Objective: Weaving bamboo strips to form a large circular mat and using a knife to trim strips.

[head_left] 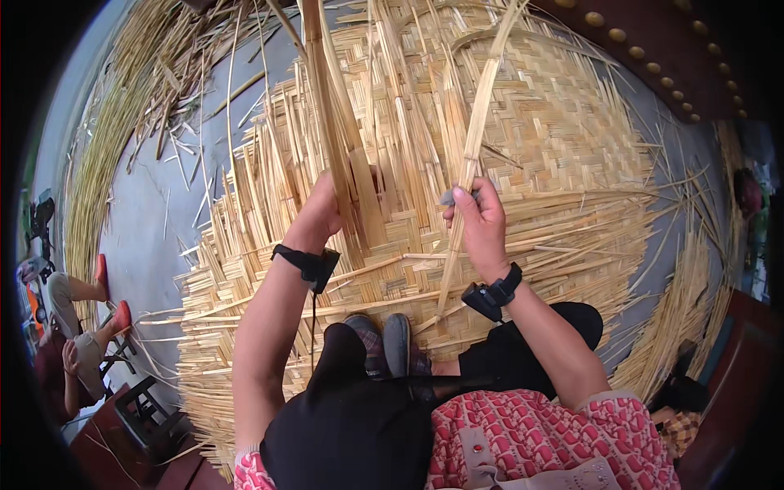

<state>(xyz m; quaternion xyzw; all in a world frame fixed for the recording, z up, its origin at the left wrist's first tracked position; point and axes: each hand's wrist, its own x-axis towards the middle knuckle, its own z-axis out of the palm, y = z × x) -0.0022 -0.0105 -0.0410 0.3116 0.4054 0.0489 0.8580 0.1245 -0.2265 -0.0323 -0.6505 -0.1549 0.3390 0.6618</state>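
Observation:
A large mat of woven straw-coloured reed strips lies beneath both hands, with long loose ends along its edges. My left hand is closed around several long, flattened reed strips that rise toward the far side; its fingertips are partly hidden behind them. In my right hand, thumb and fingers pinch a single pale reed strip, which runs from the far edge down to near my feet. A small grey piece shows at the right fingertips; I cannot make out its kind.
My shoes rest on the mat's near part. Loose reeds are heaped at the far left, and another bundle lies at right. A seated person is at left beside a dark stool. Studded dark furniture stands far right.

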